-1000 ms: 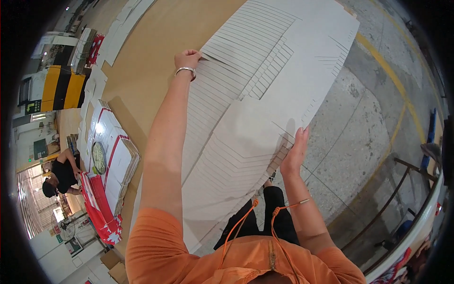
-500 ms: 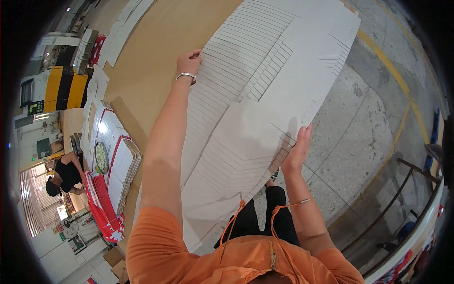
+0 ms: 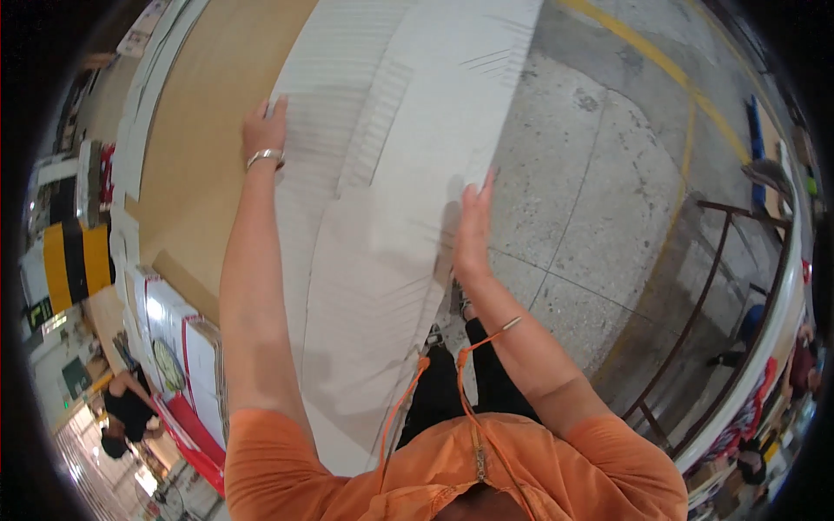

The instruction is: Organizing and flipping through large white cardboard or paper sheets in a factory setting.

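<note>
A wide spread of large, overlapping white-grey cardboard sheets fills the middle, with many thin parallel edges showing in a stepped fan. My left hand, with a silver bracelet at the wrist, touches the sheets' left edge, thumb and a finger apart. Against the right edge lies my right hand, fingers stretched out and held upright along the side. Motion slightly blurs the sheet edges. The undersides of the sheets are hidden.
A brown board surface extends to the left of the sheets. Beyond it are bundled white-and-red flat cartons and a person in black. Concrete floor with a yellow line lies right, near a brown metal frame.
My view has shifted, so the sheets and both hands now sit further left. My left hand's fingers look more spread at the edge; my right hand stays flat along its side.
</note>
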{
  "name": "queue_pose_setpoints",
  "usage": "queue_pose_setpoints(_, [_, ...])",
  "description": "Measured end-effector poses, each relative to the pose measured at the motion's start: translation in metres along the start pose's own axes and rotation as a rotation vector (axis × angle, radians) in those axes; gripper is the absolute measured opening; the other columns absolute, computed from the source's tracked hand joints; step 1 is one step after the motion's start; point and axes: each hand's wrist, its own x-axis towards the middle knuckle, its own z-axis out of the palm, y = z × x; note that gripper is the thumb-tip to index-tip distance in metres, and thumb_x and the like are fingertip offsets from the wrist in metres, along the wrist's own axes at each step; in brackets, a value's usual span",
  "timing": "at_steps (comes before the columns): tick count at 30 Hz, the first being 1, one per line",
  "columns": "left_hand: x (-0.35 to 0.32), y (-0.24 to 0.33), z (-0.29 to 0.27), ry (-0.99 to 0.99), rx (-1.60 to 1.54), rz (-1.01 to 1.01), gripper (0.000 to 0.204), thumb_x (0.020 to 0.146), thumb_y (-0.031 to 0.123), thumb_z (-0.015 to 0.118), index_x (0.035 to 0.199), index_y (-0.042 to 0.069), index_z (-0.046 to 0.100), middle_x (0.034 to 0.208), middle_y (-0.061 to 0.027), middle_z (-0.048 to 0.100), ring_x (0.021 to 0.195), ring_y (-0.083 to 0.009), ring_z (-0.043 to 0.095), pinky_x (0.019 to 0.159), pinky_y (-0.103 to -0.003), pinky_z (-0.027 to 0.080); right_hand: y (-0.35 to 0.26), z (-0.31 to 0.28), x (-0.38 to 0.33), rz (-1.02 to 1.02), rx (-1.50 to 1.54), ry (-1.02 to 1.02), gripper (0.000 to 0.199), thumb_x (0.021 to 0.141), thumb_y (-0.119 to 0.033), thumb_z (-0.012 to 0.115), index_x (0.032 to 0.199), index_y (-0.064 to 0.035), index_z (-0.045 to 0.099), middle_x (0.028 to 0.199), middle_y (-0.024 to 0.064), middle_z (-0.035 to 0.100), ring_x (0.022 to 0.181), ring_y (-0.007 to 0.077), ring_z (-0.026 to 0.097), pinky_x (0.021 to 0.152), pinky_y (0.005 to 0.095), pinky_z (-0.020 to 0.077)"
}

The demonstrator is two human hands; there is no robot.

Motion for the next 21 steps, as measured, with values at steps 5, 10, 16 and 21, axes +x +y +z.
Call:
queue_pose_setpoints(5, [0.035,-0.028,-0.004,-0.086,0.097,0.082,0.049,0.08,0.041,0.053,0.109,0.002,0.058,0.11,-0.0178,0.057,0.104,-0.0305,0.052,0.09,-0.038,0.039,0.019,0.005,0.014,0.001,-0.177,-0.096,0.066,0.091,-0.03,0.036,0.136,0.003,0.001,0.143,0.0193,0.007,0.133,0.0273,0.01,0.108,0.0307,0.0102])
queue_pose_setpoints(10, [0.033,-0.008,0.035,-0.056,0.109,0.028,0.05,0.082,0.037,0.052,0.112,-0.002,0.054,0.108,-0.0208,0.056,0.1,-0.0322,0.053,0.088,-0.038,0.04,0.033,-0.003,0.021,0.085,-0.106,-0.159,0.073,0.091,-0.04,0.034,0.136,0.0048,-0.002,0.143,0.02,0.002,0.134,0.0264,0.003,0.108,0.0321,0.0065])
queue_pose_setpoints(16, [0.056,0.006,0.064,-0.02,0.238,0.125,0.054,0.082,0.037,0.053,0.119,-0.002,0.048,0.123,-0.0205,0.047,0.116,-0.0332,0.042,0.098,-0.038,0.031,0.029,-0.079,0.04,0.091,-0.042,-0.456,0.075,0.09,-0.046,0.037,0.136,0.0035,0.006,0.141,0.0197,0.018,0.13,0.0283,0.021,0.104,0.0329,0.0208])
queue_pose_setpoints(21, [0.064,-0.025,0.047,0.008,0.272,0.135,0.057,0.078,0.031,0.06,0.118,-0.006,0.046,0.123,-0.0216,0.046,0.113,-0.0345,0.044,0.096,-0.037,0.034,0.047,-0.205,0.02,0.06,-0.797,-0.662,0.048,0.083,-0.038,0.049,0.105,0.0043,0.048,0.086,0.0237,0.057,0.085,0.0388,0.055,0.071,0.044,0.0425])
